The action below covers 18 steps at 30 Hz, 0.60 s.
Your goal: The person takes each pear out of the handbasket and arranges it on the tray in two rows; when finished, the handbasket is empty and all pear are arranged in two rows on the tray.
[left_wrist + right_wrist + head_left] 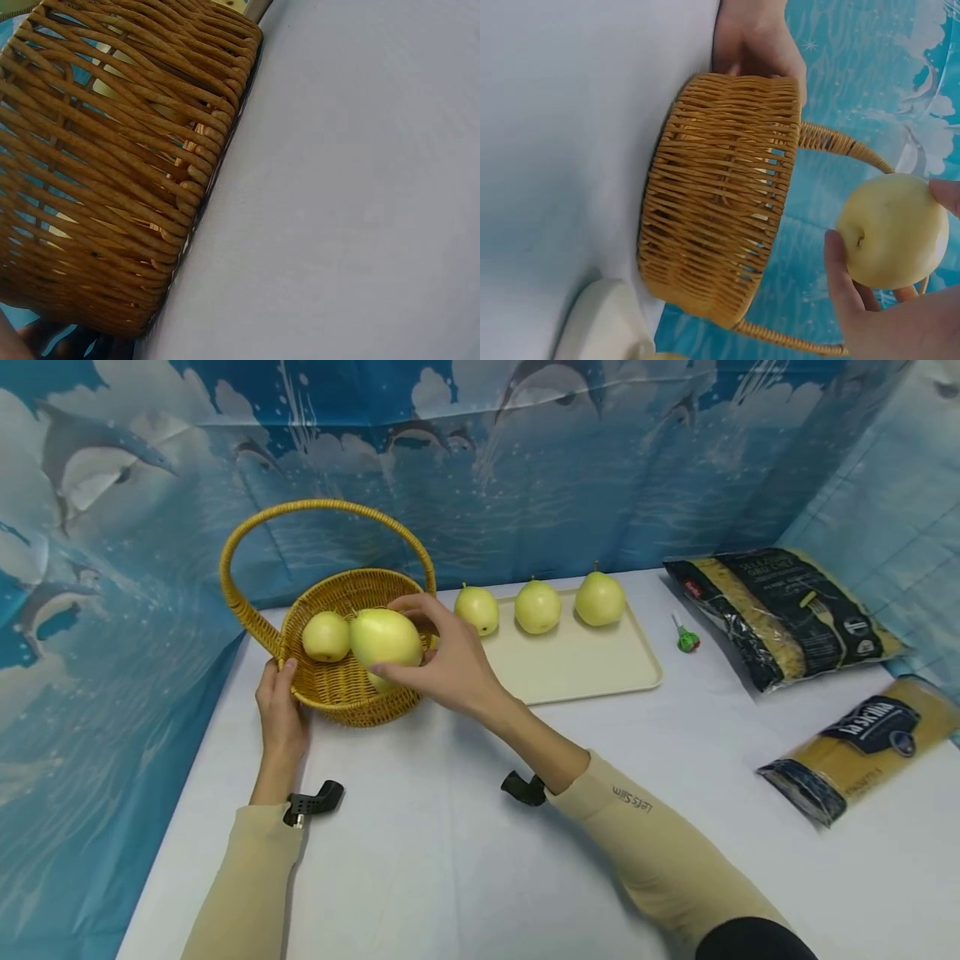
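In the head view my right hand (453, 656) grips a yellow-green pear (386, 639) between thumb and fingers, over the right part of a wicker basket (345, 693). The right wrist view shows that pear (892, 229) raised above the basket rim. My left hand (281, 706) holds the basket's left side near the foot of its tall handle (326, 504). One pear (326, 637) lies inside at the left; another (381, 682) is mostly hidden under the held one. The left wrist view shows the woven basket wall (127, 150) close up.
Right of the basket, a cream tray (577, 668) bears three pears (537, 607) along its back edge. Farther right lie a green-wrapped lollipop (686, 638), a black pasta bag (795, 610) and a clear pasta pack (862, 747). A blue dolphin-print curtain (525, 518) hangs behind the table.
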Tool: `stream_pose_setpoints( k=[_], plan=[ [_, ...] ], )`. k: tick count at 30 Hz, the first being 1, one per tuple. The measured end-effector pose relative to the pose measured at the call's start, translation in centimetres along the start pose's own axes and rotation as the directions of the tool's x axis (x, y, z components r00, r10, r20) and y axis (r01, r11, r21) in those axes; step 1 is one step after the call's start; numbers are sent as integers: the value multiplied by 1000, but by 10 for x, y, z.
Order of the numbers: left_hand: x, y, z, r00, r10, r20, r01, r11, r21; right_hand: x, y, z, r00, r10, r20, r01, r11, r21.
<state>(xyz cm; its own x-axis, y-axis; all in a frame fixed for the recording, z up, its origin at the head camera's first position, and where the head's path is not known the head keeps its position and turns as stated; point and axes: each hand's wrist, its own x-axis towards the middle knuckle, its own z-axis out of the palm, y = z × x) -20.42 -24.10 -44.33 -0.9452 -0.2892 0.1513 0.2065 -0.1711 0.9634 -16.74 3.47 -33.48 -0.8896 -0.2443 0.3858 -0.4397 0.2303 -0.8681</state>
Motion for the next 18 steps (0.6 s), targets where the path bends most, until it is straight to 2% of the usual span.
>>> stream_pose_setpoints(
  k=[9, 18],
  plan=[
    [1, 1, 3, 1000, 2, 1, -2, 1000, -19, -24, 1, -17, 999, 49, -14, -49, 999, 7],
    [-1, 1, 2, 1000, -11, -6, 10, 999, -34, -39, 9, -30, 986, 153, -64, -151, 988, 30]
  ],
)
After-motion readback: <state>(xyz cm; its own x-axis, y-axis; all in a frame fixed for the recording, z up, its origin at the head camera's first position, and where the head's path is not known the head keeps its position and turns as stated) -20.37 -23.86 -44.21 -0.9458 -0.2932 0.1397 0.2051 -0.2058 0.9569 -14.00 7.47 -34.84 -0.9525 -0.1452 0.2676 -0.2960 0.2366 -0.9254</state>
